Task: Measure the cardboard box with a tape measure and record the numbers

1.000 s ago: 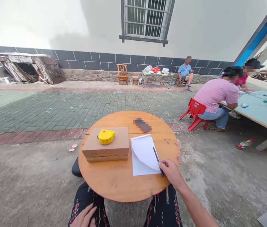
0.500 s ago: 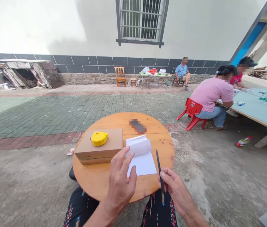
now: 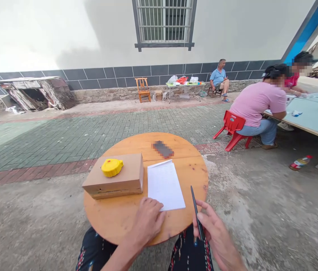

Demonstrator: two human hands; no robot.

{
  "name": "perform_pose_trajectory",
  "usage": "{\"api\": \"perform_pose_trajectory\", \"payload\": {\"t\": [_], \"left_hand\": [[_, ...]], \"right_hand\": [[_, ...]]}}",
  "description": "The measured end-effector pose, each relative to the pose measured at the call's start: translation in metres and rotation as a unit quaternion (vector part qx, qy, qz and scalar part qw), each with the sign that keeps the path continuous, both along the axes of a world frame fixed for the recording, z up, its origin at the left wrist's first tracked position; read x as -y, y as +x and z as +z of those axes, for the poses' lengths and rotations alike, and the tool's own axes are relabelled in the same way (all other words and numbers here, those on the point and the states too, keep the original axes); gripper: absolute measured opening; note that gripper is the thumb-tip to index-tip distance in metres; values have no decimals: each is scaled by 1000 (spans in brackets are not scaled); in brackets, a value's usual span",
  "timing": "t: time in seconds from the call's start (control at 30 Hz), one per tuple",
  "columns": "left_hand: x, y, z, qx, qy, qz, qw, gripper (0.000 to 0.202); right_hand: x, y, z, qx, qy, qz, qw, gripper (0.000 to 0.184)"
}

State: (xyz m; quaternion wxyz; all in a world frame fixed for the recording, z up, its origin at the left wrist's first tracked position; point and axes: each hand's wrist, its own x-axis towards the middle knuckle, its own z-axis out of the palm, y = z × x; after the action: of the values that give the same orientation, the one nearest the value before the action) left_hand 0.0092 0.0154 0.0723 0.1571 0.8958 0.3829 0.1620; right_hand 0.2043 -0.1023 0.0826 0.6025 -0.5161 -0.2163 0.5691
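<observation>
A white sheet of paper (image 3: 164, 184) lies flat on the round wooden table (image 3: 119, 218). My left hand (image 3: 147, 222) rests on the table with its fingers curled, the fingertips pressing the paper's near corner. My right hand (image 3: 215, 233) hovers off the table's near right edge and grips a black pen (image 3: 196, 210), tip pointing away from me. A brown cardboard box (image 3: 116, 177) sits left of the paper with a yellow tape measure (image 3: 111, 167) on top. A dark phone (image 3: 162, 149) lies beyond the paper.
People sit at a long green table (image 3: 314, 122) to the right, one on a red plastic chair (image 3: 232, 128). Another person (image 3: 218, 79) sits by a small table at the far wall, near a wooden chair (image 3: 143, 89). A bottle (image 3: 300, 162) lies on the concrete ground.
My left hand rose from my lap and flattened the curled page. It now presses the paper's near corner. My right hand lifted the pen off the paper and drew back toward me.
</observation>
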Motion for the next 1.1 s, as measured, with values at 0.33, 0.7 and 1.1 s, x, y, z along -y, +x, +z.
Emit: {"api": "perform_pose_trajectory", "payload": {"t": [0.33,0.7,1.1], "left_hand": [[-1,-8,-6,-48,-17,-15,999,20],[-3,-6,-8,-47,-20,-2,999,23],[-16,6,-13,-67,16,11,998,24]], "right_hand": [[-19,-13,1,-25,28,-29,999,59],[-22,-21,0,-16,32,-20,999,33],[-23,1,5,154,99,-136,974,29]]}}
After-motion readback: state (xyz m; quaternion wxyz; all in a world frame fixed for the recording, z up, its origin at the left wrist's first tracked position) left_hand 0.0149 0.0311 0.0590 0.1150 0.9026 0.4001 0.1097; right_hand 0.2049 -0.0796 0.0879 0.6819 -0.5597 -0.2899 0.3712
